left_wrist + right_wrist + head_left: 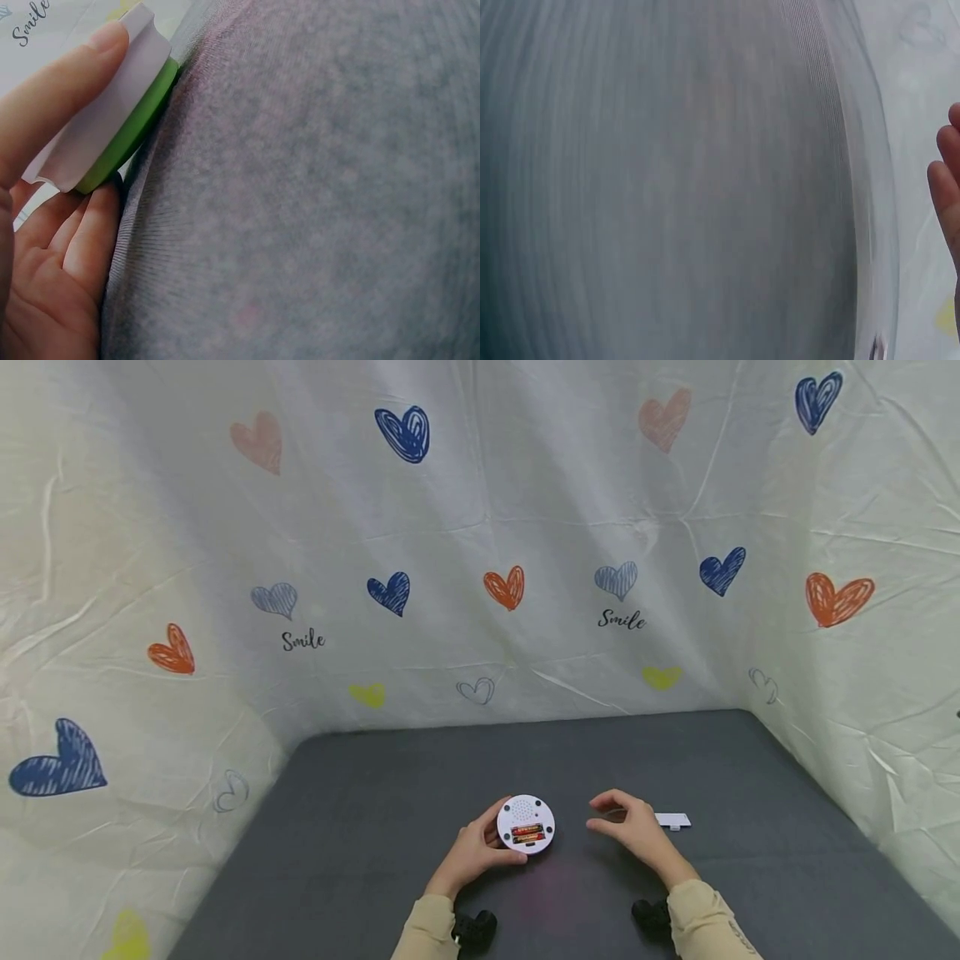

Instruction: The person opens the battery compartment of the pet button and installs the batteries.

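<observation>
My left hand [472,853] grips a round white device [516,817] by its left edge, with the back turned up. Small holes and several dark round feet show on that back. Two red and black batteries [528,833] lie side by side in its uncovered compartment. From the side, in the left wrist view, the device has a white body [112,112] and a green layer [135,127]. To the right of the device, my right hand [637,828] hovers with fingers loosely bent and holds nothing. Just beyond it lies a white battery cover [673,820] with a small tab.
A dark grey cloth surface [390,793] spreads under both hands. White fabric [435,652] printed with hearts and "Smile" encloses it at the back and sides. Black wrist cameras [475,930] are worn at both sleeves.
</observation>
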Demonstrator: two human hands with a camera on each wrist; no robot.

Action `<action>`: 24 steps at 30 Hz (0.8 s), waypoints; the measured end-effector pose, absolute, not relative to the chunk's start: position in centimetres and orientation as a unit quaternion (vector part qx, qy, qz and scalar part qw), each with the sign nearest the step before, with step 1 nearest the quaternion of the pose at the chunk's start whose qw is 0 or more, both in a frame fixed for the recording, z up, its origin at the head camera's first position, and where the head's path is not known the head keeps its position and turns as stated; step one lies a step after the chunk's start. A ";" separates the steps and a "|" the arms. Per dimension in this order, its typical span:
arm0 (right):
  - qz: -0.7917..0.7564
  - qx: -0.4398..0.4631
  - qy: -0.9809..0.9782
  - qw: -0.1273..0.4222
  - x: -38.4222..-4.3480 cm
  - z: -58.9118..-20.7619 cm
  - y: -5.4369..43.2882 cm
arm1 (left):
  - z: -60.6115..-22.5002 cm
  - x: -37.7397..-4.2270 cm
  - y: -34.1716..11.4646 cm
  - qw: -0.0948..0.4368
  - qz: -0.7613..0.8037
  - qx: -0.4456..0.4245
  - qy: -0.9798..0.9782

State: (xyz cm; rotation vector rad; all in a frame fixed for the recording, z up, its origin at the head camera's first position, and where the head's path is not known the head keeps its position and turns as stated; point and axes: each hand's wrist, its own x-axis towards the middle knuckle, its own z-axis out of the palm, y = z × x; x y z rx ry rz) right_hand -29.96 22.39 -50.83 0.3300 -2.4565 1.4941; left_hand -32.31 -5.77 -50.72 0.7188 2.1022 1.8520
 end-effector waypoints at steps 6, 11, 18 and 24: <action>0.502 0.077 -0.855 0.107 -29.3 -50.8 25.4 | -50.8 -32.2 -5.8 0.126 0.638 0.245 0.719; 0.506 0.049 -0.856 0.093 -29.1 -51.0 27.4 | -50.8 -32.3 -5.9 0.125 0.638 0.246 0.718; 0.506 0.010 -0.859 0.075 -28.7 -51.2 29.7 | -50.9 -32.3 -6.0 0.120 0.632 0.255 0.722; 0.491 -0.005 -0.869 0.059 -28.7 -51.3 31.1 | -50.8 -32.2 -6.1 0.121 0.636 0.249 0.720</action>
